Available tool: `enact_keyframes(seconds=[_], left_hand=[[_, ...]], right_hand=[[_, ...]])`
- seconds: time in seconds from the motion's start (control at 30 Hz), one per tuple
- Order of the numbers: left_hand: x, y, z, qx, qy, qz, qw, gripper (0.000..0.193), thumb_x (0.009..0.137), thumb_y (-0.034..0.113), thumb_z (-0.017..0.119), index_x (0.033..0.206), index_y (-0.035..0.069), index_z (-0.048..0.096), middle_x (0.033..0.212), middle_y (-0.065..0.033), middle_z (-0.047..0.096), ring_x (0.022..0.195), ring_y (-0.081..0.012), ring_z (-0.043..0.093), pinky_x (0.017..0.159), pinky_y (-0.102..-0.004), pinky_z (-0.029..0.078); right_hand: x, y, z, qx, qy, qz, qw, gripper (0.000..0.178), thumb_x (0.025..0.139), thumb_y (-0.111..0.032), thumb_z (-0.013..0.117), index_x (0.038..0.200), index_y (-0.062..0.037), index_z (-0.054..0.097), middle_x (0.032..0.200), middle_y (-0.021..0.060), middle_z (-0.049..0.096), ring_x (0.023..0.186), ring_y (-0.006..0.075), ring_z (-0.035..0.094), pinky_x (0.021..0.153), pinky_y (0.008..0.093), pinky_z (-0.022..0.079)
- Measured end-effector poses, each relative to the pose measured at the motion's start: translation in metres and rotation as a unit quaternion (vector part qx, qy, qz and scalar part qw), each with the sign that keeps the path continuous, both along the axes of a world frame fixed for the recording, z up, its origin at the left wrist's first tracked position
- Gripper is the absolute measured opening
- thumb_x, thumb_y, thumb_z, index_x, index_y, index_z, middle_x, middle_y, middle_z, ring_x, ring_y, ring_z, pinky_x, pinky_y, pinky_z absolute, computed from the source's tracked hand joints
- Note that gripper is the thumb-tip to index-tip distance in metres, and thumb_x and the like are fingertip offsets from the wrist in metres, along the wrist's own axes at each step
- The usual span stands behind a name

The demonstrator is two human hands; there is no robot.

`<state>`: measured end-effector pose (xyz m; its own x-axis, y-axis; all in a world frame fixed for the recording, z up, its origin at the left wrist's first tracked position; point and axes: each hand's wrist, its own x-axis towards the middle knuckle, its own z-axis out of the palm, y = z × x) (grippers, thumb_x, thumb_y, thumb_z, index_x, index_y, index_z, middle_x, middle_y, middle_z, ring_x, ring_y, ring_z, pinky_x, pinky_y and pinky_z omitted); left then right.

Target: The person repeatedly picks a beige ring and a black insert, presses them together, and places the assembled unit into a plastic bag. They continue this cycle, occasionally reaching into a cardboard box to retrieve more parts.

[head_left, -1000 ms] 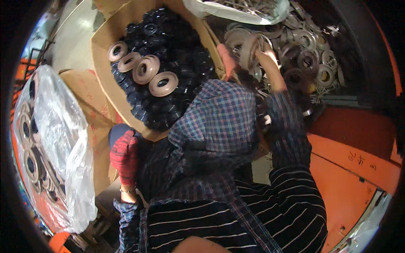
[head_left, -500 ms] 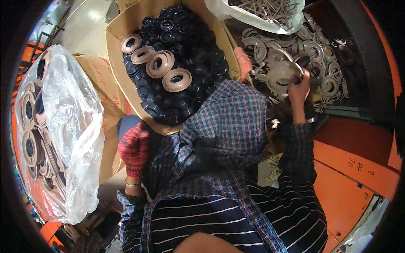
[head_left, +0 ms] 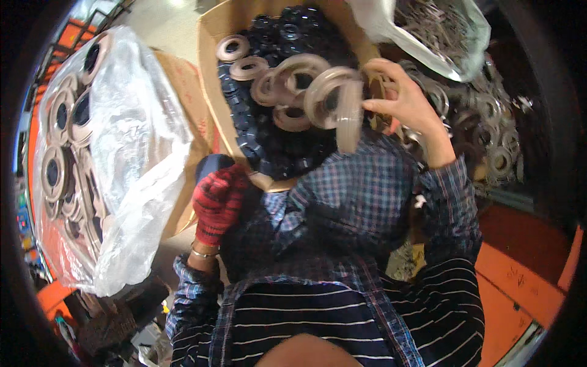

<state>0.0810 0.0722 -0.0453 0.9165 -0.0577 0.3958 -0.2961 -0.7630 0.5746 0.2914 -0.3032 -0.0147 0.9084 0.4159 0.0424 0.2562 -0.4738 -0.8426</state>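
My bare right hand point(head_left: 400, 101) is at the right rim of the cardboard box, its thumb and fingers spread. Just left of it several beige rings, one of them this blurred ring point(head_left: 350, 116), hang in the air over the box, apart from the fingers. More beige rings point(head_left: 232, 48) lie on a heap of black round parts point(head_left: 247, 137) inside the box. My left hand point(head_left: 220, 205), in a red and black knitted glove, rests by my knee at the near left corner of the box. Its fingers are curled, and nothing shows in them.
The cardboard box point(head_left: 208, 73) stands in front of me. At the left, a clear plastic bag point(head_left: 137, 140) holds large beige rings. On the right are a pile of loose rings point(head_left: 501, 162), a white bag of thin scraps point(head_left: 477, 67) and an orange surface point(head_left: 498, 269).
My right hand has moved left from the ring pile to the box and let go of the beige rings, which are now above it. The whole view has shifted; my left hand stays by my knee.
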Motion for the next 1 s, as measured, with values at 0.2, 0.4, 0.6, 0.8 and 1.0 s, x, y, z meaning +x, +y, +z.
enact_keyframes(seconds=[0.2,0.4,0.6,0.8,1.0], left_hand=[[0.025,-0.006,0.002,0.045,0.053,0.026,0.997,0.015,0.084,0.008,0.070,0.098,0.007,0.069,0.091,-0.0086,0.070,0.084,-0.0233,0.067,0.071,-0.0331,0.053],[0.008,0.003,-0.028,-0.448,0.294,0.074,0.841,0.013,0.090,0.006,0.065,0.103,0.008,0.066,0.093,-0.0003,0.068,0.079,-0.0131,0.063,0.064,-0.0283,0.050],[-0.003,0.017,-0.047,-0.636,0.368,0.118,0.668,0.013,0.092,0.007,0.062,0.105,0.008,0.064,0.093,0.0015,0.065,0.078,-0.0109,0.061,0.064,-0.0269,0.049],[0.000,0.027,-0.044,-0.626,0.364,0.114,0.680,0.012,0.093,0.006,0.062,0.104,0.008,0.063,0.091,0.0016,0.063,0.077,-0.0106,0.060,0.065,-0.0267,0.049],[0.001,0.031,-0.044,-0.626,0.356,0.114,0.684,0.011,0.093,0.006,0.062,0.103,0.008,0.062,0.090,0.0017,0.061,0.077,-0.0104,0.058,0.067,-0.0265,0.049]], right_hand=[[0.115,0.122,-0.094,-0.027,0.126,0.050,0.990,0.035,0.092,-0.026,0.065,0.109,0.0040,0.067,0.099,0.0096,0.071,0.092,0.0180,0.067,0.079,0.0315,0.053],[0.202,0.251,-0.183,-0.064,0.032,-0.003,0.997,0.042,0.085,-0.039,0.067,0.113,-0.0077,0.071,0.111,0.0192,0.070,0.107,0.0354,0.066,0.090,0.0399,0.052],[0.217,0.312,-0.225,-0.308,-0.003,0.105,0.945,0.084,0.071,-0.069,0.066,0.126,-0.0055,0.065,0.134,0.0181,0.058,0.128,0.0415,0.046,0.105,0.0539,0.039],[0.206,0.263,-0.143,-0.416,-0.294,0.022,0.860,0.063,0.080,-0.064,0.063,0.080,-0.0031,0.076,0.094,0.0137,0.072,0.098,0.0327,0.066,0.092,0.0474,0.048],[0.215,0.254,-0.139,-0.348,-0.293,0.034,0.890,0.038,0.085,-0.035,0.068,0.114,-0.0104,0.067,0.111,0.0107,0.069,0.105,0.0319,0.063,0.090,0.0452,0.049]])
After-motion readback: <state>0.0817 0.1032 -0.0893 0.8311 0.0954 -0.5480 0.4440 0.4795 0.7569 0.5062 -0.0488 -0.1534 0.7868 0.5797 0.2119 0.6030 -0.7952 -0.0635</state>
